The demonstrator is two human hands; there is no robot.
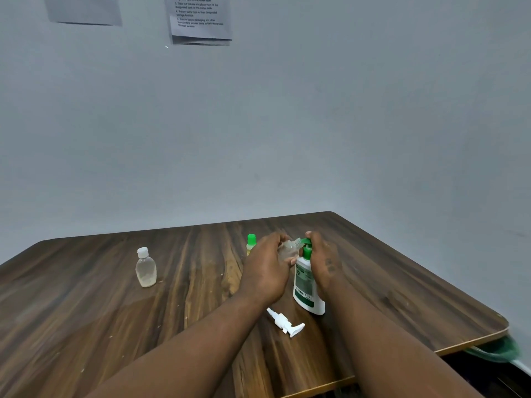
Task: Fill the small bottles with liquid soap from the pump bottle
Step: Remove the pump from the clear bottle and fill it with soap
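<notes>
My left hand (267, 267) grips a small clear bottle (288, 249), tilted at the green spout of the pump bottle (305, 285); my right hand (321, 261) curls over its top.

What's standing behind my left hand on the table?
A small bottle with a green cap stands behind the left hand. The hand hides most of its yellowish body, so its fill level cannot be seen.

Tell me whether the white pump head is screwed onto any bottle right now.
No: the white pump head lies loose on the table, just in front of the pump bottle.
</notes>
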